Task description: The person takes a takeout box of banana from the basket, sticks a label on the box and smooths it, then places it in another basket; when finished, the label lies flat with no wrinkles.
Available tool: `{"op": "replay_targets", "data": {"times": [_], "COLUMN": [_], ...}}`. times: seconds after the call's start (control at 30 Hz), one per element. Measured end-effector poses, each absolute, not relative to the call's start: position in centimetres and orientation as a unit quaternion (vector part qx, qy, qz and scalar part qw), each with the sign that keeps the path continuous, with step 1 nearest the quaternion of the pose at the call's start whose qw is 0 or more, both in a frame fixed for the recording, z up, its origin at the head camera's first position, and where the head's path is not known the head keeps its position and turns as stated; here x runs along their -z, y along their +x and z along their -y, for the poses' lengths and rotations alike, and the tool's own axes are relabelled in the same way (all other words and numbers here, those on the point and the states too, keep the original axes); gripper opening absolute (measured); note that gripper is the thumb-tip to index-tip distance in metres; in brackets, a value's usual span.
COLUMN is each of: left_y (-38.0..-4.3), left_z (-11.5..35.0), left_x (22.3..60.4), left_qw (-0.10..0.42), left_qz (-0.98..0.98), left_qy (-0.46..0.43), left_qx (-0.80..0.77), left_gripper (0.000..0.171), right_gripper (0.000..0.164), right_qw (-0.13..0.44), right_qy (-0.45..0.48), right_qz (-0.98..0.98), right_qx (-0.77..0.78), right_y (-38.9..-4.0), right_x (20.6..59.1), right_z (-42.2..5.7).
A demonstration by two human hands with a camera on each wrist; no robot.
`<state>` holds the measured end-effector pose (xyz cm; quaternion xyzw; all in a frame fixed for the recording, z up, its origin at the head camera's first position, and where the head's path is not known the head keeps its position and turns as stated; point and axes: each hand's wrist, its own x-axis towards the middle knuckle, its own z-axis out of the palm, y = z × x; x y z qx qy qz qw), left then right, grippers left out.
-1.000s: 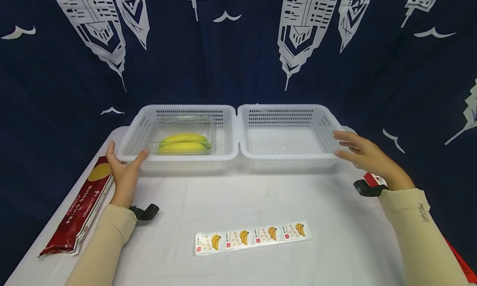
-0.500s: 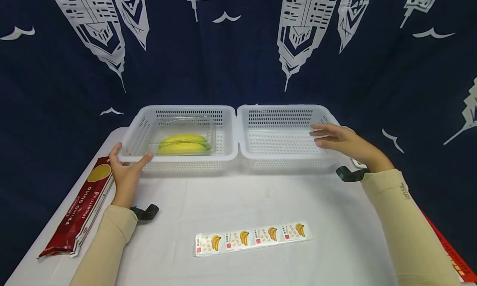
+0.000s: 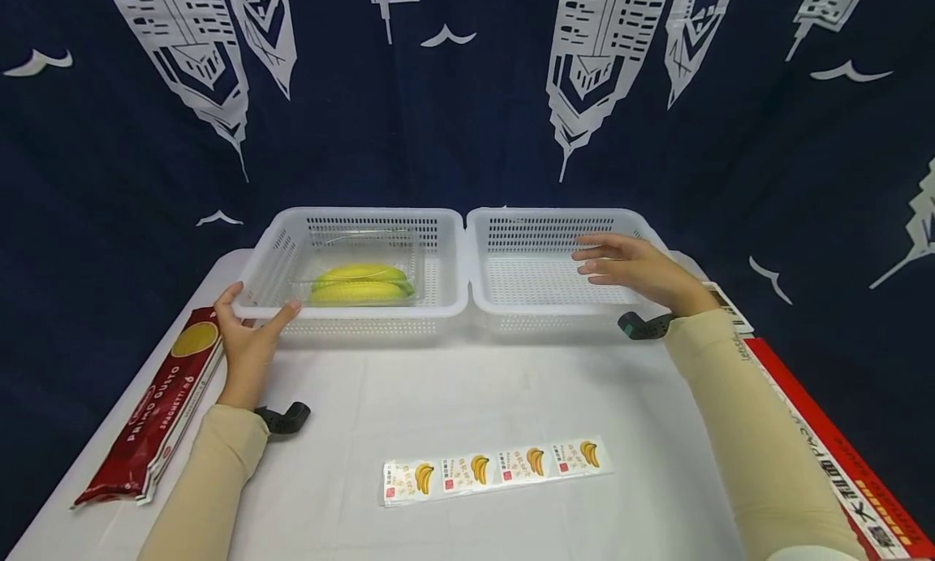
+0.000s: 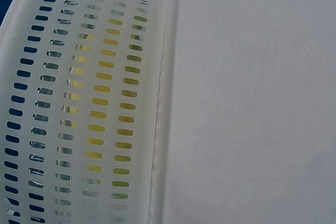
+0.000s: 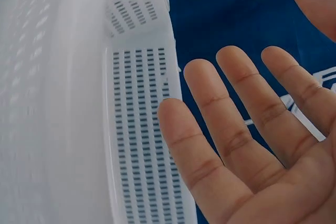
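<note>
Where the near-left corner of the left perforated plastic basket [image 3: 376, 310] is touched by the left hand [image 3: 248, 346], thumb and fingers are spread; inside, yellow produce [image 3: 359, 291] is enclosed in a clear clamshell [image 3: 361, 250]. Over the right basket [image 3: 526, 282], the right hand [image 3: 639, 269] is held extended, gripping nothing.

Baskets [image 3: 365, 311] side by side, strip [image 3: 497, 470] before.

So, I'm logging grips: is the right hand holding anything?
No, its wrist view shows the right hand with fingers extended and nothing in the palm.
</note>
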<state>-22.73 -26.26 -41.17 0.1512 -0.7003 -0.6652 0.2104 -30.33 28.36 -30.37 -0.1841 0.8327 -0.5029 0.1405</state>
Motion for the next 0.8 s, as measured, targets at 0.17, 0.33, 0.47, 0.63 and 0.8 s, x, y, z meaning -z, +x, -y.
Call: {"op": "replay_targets", "data": {"times": [0.17,0.33,0.47,0.63,0.8], "left_y": [-22.6,-22.5,-22.4,-22.5,-22.7], "left_z": [26.3,26.3,26.2,26.2,26.2], "left_x": [41.1,41.0,40.9,41.0,41.1], "left_qw": [0.207,0.199,0.201,0.205,0.206], "left_qz": [0.703,0.705,0.705,0.702,0.697], "left_qy": [0.153,0.156,0.153,0.153,0.154], "left_qx": [0.663,0.662,0.662,0.665,0.669], "left_gripper": [0.092,0.093,0.094,0.093,0.094], "right_gripper": [0.063,0.064,0.063,0.059,0.058], "right_qw": [0.163,0.174,0.179,0.189,0.199], "right_qy": [-0.182,-0.198,-0.203,-0.2,-0.203], "right_qz": [-0.814,-0.801,-0.795,-0.787,-0.779], "right_qx": [0.527,0.537,0.543,0.552,0.559], "right_y": [-31.3,-32.1,-32.6,-33.2,-33.7], "right_x": [30.4,30.5,30.5,30.6,30.7], "right_z": [-26.4,-24.6,-23.2,-21.3,-19.3]}}
